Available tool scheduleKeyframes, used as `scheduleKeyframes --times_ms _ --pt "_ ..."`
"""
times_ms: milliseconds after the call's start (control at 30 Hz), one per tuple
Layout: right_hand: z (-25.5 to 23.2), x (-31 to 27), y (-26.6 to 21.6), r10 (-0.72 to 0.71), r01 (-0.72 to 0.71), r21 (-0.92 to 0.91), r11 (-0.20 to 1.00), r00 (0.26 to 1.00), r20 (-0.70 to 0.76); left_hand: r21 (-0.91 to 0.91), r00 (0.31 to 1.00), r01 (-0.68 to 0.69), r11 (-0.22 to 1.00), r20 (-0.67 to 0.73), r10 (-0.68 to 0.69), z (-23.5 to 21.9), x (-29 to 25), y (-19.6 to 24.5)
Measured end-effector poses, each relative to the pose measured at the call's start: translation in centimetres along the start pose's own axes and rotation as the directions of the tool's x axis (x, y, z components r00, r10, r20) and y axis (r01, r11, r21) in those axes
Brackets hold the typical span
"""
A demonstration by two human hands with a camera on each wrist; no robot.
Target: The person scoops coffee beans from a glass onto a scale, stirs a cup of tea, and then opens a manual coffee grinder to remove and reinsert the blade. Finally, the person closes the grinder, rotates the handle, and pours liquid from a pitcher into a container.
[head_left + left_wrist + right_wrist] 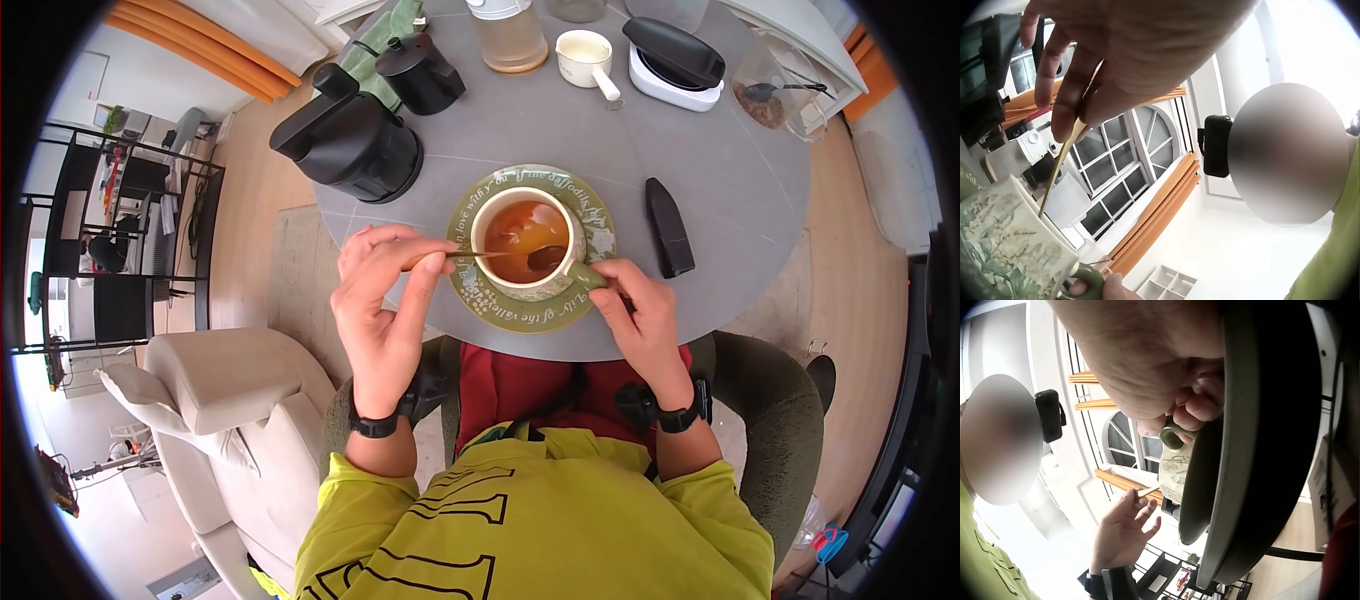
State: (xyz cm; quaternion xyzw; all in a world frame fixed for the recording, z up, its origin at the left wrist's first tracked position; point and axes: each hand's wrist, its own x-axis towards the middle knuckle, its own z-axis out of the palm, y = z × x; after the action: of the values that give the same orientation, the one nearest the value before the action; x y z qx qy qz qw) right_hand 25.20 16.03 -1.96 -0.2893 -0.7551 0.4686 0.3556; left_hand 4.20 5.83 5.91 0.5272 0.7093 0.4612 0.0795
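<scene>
A floral teacup (1010,244) full of amber tea (515,228) stands on a green saucer (470,290) with white lettering round its rim. My left hand (385,290) pinches the handle of a gold-coloured spoon (1063,156) between thumb and fingers. The spoon slants over the cup's left rim, and its bowl lies in the tea near the right side. My right hand (640,310) holds the cup's green handle (585,275) between thumb and fingers, as the right wrist view also shows.
Behind the saucer to the left stand a black kettle-like appliance (355,140) and a black moka pot (420,75). A black oblong case (667,228) lies right of the saucer. Farther back are a small white pot (585,60), a glass jar (510,40) and a clear pitcher (770,90).
</scene>
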Motion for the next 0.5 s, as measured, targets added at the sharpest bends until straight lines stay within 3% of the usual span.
scheduleKeyframes --times_ms 133,200,233,500 --pt "0.0 0.0 0.0 0.001 -0.001 0.003 1.000 1.000 0.001 0.038 0.995 -0.050 0.998 -0.079 0.053 0.6 0.4 -0.3" --pt "0.0 0.0 0.1 -0.003 0.003 0.000 1.000 1.000 -0.004 0.246 0.978 -0.158 0.956 -0.093 0.186 0.3 0.5 -0.4" --pt "0.1 0.0 0.1 -0.009 0.009 -0.002 1.000 1.000 -0.009 0.245 0.978 -0.157 0.957 -0.094 0.185 0.1 0.4 -0.4" --pt "0.4 -0.1 0.4 0.002 -0.001 0.029 1.000 1.000 -0.027 0.483 0.966 -0.257 0.837 0.105 0.236 -2.9 -0.6 0.0"
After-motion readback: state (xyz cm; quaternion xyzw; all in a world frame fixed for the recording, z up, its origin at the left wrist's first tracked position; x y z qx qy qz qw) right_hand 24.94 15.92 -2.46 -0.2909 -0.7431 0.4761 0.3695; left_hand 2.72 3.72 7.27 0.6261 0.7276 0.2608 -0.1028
